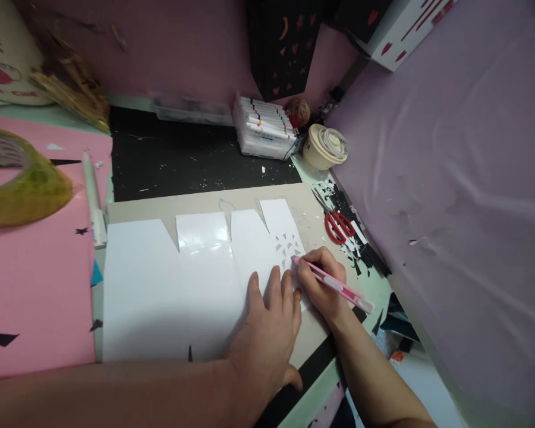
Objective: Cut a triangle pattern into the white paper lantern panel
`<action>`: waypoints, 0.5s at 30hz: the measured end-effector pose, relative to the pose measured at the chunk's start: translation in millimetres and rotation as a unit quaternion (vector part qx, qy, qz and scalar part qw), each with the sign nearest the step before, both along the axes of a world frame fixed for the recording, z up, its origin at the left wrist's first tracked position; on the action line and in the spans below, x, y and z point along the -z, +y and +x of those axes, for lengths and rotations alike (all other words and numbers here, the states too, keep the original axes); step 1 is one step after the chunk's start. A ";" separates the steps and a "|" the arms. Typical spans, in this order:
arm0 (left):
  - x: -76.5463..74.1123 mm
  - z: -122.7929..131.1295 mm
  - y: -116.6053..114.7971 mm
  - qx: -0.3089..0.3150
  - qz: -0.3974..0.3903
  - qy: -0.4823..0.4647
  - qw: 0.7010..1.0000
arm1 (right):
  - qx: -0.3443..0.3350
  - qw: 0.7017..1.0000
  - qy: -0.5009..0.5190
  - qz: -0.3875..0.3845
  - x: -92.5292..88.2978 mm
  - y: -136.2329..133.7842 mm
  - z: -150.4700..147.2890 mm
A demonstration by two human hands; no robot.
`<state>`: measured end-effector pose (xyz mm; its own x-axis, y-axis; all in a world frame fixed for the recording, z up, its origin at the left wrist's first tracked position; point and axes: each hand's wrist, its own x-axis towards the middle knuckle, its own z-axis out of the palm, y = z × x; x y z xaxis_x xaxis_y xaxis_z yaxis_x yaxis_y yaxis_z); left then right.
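A sheet of white paper (160, 291) lies on a beige board (314, 205), its far edge notched into several flaps. Small cut-outs (288, 245) form a radial pattern near its right end. With fingers spread, my left hand (270, 321) presses flat on the paper just below that pattern. My right hand (323, 282) is closed around a pink craft knife (339, 287), whose tip meets the paper at the lower edge of the cut-outs. The part of the paper under my left hand and forearm is hidden.
Red-handled scissors (339, 227) lie among black and white scraps (359, 241) at the right. Behind stand a case of markers (267, 125), a lidded tub (321, 147) and a dark box (285, 47). A tape roll (49, 184) and a white marker (93, 199) rest on pink paper (35, 285).
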<state>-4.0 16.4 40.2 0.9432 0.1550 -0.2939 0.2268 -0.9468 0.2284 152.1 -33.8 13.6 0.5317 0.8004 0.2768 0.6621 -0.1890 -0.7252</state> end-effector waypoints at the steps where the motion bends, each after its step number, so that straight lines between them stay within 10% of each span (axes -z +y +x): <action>1: 0.4 0.4 0.0 0.000 0.000 -0.001 1.000 | 0.000 1.000 0.000 0.000 -0.2 0.0 -0.2; 15: 0.3 1.1 0.8 -0.004 0.002 -0.011 1.000 | -0.040 0.999 0.005 -0.016 -0.4 -2.0 0.4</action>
<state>-2.9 17.3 39.9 0.9482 0.1630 -0.2727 0.2286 -0.9461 0.2293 152.5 -35.8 14.0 0.4689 0.8488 0.2444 0.6683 -0.1601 -0.7265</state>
